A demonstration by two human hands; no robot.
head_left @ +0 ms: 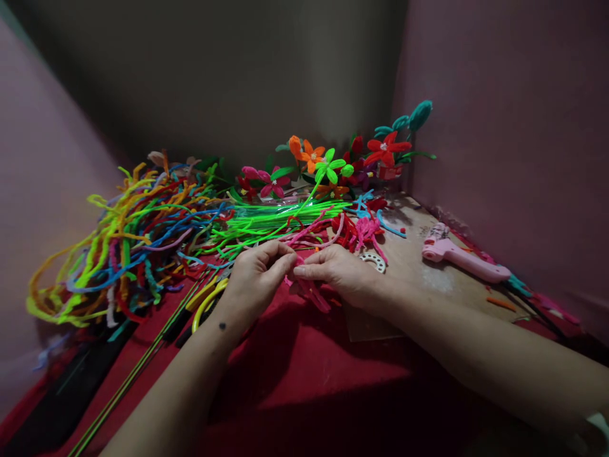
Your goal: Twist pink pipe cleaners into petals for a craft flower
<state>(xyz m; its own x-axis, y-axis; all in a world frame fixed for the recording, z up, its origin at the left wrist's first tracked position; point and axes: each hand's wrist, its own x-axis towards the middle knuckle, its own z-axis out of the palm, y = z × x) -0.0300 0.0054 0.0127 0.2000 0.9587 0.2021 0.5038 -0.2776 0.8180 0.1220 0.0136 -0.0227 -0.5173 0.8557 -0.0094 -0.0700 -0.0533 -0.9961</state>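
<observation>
Both hands meet over the red cloth, pinching a pink pipe-cleaner piece [314, 293] between them. My left hand [257, 276] closes its thumb and index finger on the piece's upper left end. My right hand [340, 274] pinches it from the other side, the fingertips nearly touching those of the left. Pink loops hang below the fingers; their exact shape is partly hidden. Just behind the right hand lie a white ring with holes [373, 261] and a bunch of pink and red pipe cleaners [365, 231].
Tangled multicoloured pipe cleaners [137, 235] fill the left, with yellow-handled pliers [208, 301] beside my left wrist. Green pipe cleaners [285, 219] lie behind the hands, before fuzzy flowers [329, 167]. A pink glue gun [464, 257] rests on a board [404, 247] at right.
</observation>
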